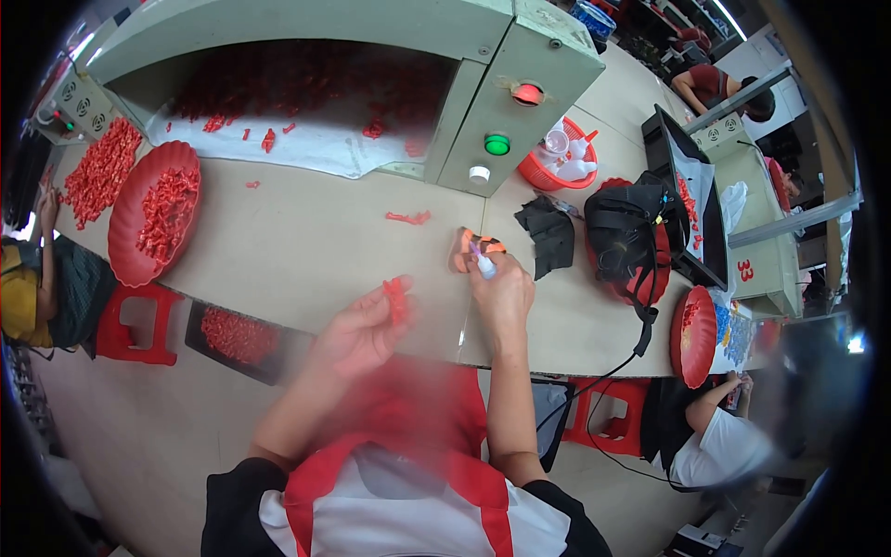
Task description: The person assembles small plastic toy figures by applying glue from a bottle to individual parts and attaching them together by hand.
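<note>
My left hand (364, 327) pinches a small red plastic piece (396, 302) and holds it up over the table's near edge. My right hand (504, 295) grips a small white squeeze bottle (485, 266) with a purple nozzle tip. The tip is at an orange and dark object (458, 252) on the table, whose kind I cannot make out; whether they touch is unclear. Another red plastic piece (408, 218) lies on the tabletop just beyond my hands.
A pale green machine (473, 130) with red pieces in its opening stands at the back. At left is a red bowl (118, 223) of pieces beside a loose pile (102, 172). Rightward are a dark cloth (546, 237), a black backpack (631, 232) and an orange basket (538, 174) of bottles.
</note>
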{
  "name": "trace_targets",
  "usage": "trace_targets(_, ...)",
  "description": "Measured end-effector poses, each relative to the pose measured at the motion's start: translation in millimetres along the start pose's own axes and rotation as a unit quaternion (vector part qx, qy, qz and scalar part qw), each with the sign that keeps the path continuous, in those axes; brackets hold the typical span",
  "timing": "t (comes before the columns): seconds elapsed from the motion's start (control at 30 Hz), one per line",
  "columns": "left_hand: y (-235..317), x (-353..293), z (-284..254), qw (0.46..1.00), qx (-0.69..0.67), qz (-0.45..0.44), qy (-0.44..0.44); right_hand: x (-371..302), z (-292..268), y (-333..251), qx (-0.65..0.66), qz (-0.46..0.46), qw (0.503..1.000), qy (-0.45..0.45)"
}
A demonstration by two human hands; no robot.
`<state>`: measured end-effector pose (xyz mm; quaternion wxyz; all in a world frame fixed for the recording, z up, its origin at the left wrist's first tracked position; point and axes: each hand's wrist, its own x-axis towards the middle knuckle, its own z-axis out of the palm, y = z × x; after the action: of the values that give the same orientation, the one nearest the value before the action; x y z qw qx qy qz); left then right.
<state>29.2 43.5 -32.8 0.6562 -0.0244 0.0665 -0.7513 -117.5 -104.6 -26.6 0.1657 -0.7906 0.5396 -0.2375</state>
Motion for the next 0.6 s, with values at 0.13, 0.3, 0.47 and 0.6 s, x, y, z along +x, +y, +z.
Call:
trace_targets(0.13,2,2,1,0.999,0.029,0.023,0.011,-11,-21,-19,0.372,0.181,0.896,-0.161)
trace_targets(0.3,-5,1,12,0.984,0.137,0.092,0.065,-30,-54,-59,0.497,0.053,0.841,-0.206)
trace_targets(0.47,-8,2,16,0.927,0.332,0.141,0.105,-27,-50,-56,0.447,-0.054,0.860,-0.239)
trace_targets(0.6,-18,2,18,0.904,0.359,0.189,0.132,-29,-48,-55,0.370,-0.103,0.902,-0.197)
